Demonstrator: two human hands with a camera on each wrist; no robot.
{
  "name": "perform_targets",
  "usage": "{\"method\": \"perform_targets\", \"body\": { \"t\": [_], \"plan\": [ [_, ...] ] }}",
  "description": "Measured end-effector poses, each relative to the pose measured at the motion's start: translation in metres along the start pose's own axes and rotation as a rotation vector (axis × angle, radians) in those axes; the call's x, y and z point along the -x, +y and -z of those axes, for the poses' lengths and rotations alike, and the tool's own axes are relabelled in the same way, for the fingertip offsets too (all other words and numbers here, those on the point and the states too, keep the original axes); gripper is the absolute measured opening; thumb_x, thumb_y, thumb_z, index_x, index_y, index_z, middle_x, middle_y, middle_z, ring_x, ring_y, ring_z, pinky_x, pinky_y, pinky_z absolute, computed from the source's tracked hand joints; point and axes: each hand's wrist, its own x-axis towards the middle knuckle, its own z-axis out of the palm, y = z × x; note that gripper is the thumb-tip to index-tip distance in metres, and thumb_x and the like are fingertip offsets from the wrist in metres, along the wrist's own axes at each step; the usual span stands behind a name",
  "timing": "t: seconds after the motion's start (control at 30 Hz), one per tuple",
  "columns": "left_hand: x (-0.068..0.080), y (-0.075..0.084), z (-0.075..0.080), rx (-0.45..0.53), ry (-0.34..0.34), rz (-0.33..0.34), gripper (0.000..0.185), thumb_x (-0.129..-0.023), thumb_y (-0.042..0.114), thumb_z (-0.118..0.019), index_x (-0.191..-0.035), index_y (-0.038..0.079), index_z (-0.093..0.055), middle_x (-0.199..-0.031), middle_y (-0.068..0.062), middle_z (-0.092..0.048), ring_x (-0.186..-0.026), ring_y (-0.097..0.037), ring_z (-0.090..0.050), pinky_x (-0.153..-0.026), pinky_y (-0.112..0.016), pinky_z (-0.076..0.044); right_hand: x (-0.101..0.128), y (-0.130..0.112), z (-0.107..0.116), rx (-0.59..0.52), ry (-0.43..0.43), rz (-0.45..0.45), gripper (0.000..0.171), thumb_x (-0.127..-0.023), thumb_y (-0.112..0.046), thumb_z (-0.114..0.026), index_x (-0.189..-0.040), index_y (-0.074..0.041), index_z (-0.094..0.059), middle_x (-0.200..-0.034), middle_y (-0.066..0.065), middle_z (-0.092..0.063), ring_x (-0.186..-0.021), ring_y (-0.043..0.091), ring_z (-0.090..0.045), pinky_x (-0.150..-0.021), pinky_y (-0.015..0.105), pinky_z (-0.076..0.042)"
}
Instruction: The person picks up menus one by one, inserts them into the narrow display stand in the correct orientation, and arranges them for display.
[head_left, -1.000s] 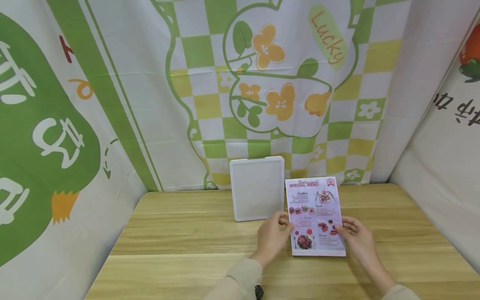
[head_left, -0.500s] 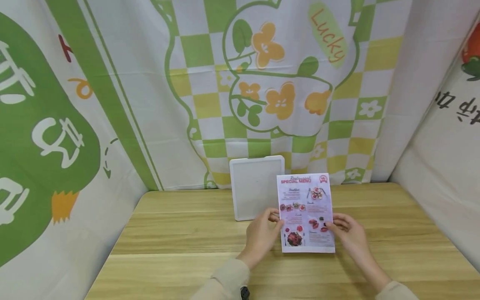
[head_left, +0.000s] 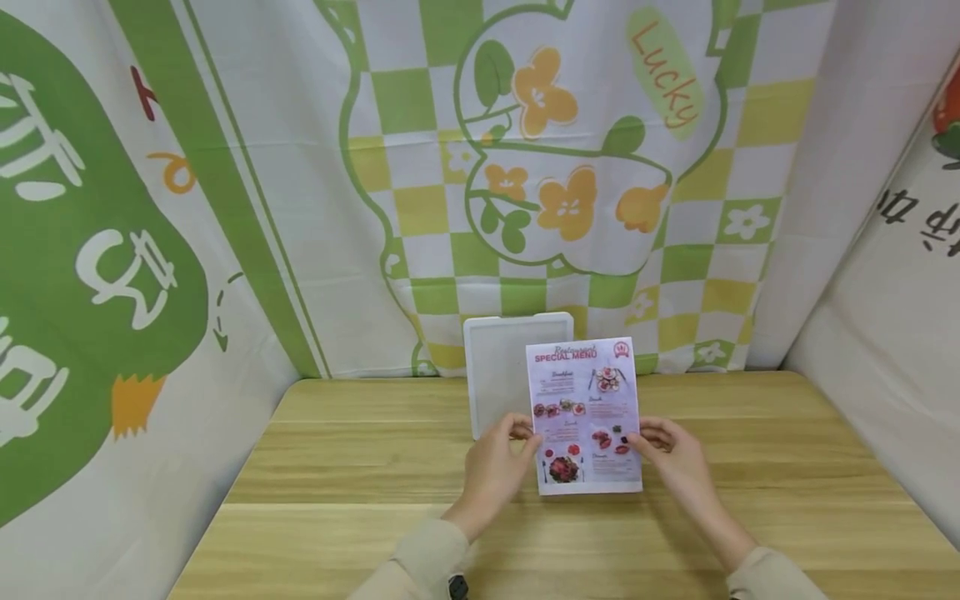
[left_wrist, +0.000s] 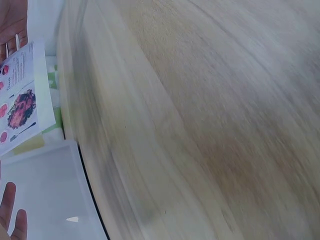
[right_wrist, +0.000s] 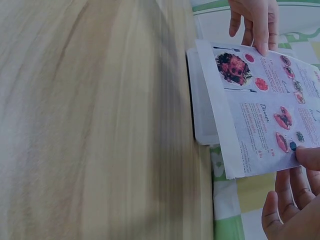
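A printed restaurant menu sheet [head_left: 587, 417] is held up over the table, its printed face toward the head camera. My left hand [head_left: 497, 467] pinches its left edge, thumb on the front; my right hand [head_left: 678, 457] pinches the right edge the same way. Directly behind the menu leans a white rectangular panel [head_left: 495, 379] with a raised rim, its right part hidden by the sheet. From the right wrist, the menu [right_wrist: 250, 110] tilts, with my right thumb on its face and the other fingers beneath. The left wrist view catches the panel [left_wrist: 45, 195] beside my left fingers [left_wrist: 7, 202].
The wood-grain table [head_left: 337, 533] meets a hanging cloth [head_left: 420, 208] with green and yellow checks and flowers at its back edge. Further printed cloths hang along the left [head_left: 97, 250] and right [head_left: 892, 317] sides.
Both hands have carried the menu leftward and slightly up, so it now covers more of the white panel. The panel stays in its place; the head view has shifted slightly.
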Motion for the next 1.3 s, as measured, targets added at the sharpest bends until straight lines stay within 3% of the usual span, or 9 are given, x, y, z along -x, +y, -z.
{"method": "perform_targets", "body": {
  "t": [0.13, 0.3, 0.53, 0.77, 1.03, 1.3],
  "plan": [
    [0.001, -0.002, 0.010, -0.024, 0.025, -0.009, 0.019, -0.094, 0.032, -0.069, -0.107, 0.019, -0.065, -0.095, 0.009, -0.069, -0.081, -0.011, -0.064, -0.066, -0.028, -0.048, -0.004, -0.008, -0.007, -0.009, -0.007, 0.020, 0.030, -0.090, -0.008, -0.073, -0.113, 0.008, -0.064, -0.101, 0.020, -0.070, -0.081, 0.000, -0.061, -0.075, 0.016, -0.050],
    [0.000, -0.005, 0.021, -0.062, 0.048, -0.033, 0.017, -0.095, 0.030, -0.068, -0.106, 0.018, -0.065, -0.096, 0.006, -0.071, -0.085, -0.015, -0.067, -0.069, -0.030, -0.049, -0.008, -0.017, -0.014, -0.010, -0.007, 0.043, 0.028, -0.089, -0.007, -0.074, -0.112, 0.007, -0.065, -0.099, 0.019, -0.071, -0.080, 0.004, -0.063, -0.075, 0.017, -0.050],
    [-0.005, -0.001, 0.041, -0.107, 0.048, -0.073, 0.015, -0.095, 0.027, -0.068, -0.104, 0.016, -0.065, -0.096, 0.003, -0.070, -0.074, -0.013, -0.062, -0.059, -0.026, -0.046, -0.014, -0.029, -0.019, -0.009, -0.028, 0.039, 0.030, -0.093, -0.016, -0.071, -0.114, 0.004, -0.066, -0.106, 0.017, -0.071, -0.093, 0.015, -0.065, -0.081, 0.020, -0.049],
    [-0.012, 0.005, 0.056, -0.133, 0.055, -0.106, 0.012, -0.094, 0.025, -0.069, -0.101, 0.016, -0.065, -0.095, 0.002, -0.070, -0.083, -0.015, -0.065, -0.068, -0.031, -0.051, -0.021, -0.044, -0.022, 0.018, -0.012, 0.067, 0.025, -0.093, -0.012, -0.070, -0.113, 0.003, -0.066, -0.105, 0.017, -0.070, -0.097, 0.024, -0.064, -0.079, 0.023, -0.048],
    [-0.028, 0.015, 0.069, -0.107, 0.056, -0.089, 0.014, -0.096, 0.028, -0.067, -0.102, 0.016, -0.064, -0.096, 0.002, -0.070, -0.066, -0.013, -0.058, -0.056, -0.030, -0.043, -0.036, -0.059, -0.023, 0.031, 0.006, 0.145, 0.024, -0.093, -0.007, -0.069, -0.114, 0.003, -0.066, -0.101, 0.018, -0.070, -0.095, 0.027, -0.063, -0.076, 0.026, -0.045],
    [-0.044, 0.017, 0.074, -0.111, 0.107, -0.086, 0.016, -0.094, 0.028, -0.069, -0.102, 0.015, -0.066, -0.095, 0.000, -0.070, -0.086, -0.018, -0.065, -0.070, -0.036, -0.051, -0.055, -0.071, -0.025, 0.016, 0.021, 0.196, 0.027, -0.092, -0.004, -0.069, -0.118, 0.005, -0.066, -0.102, 0.019, -0.071, -0.095, 0.027, -0.063, -0.073, 0.020, -0.047]
  ]
}}
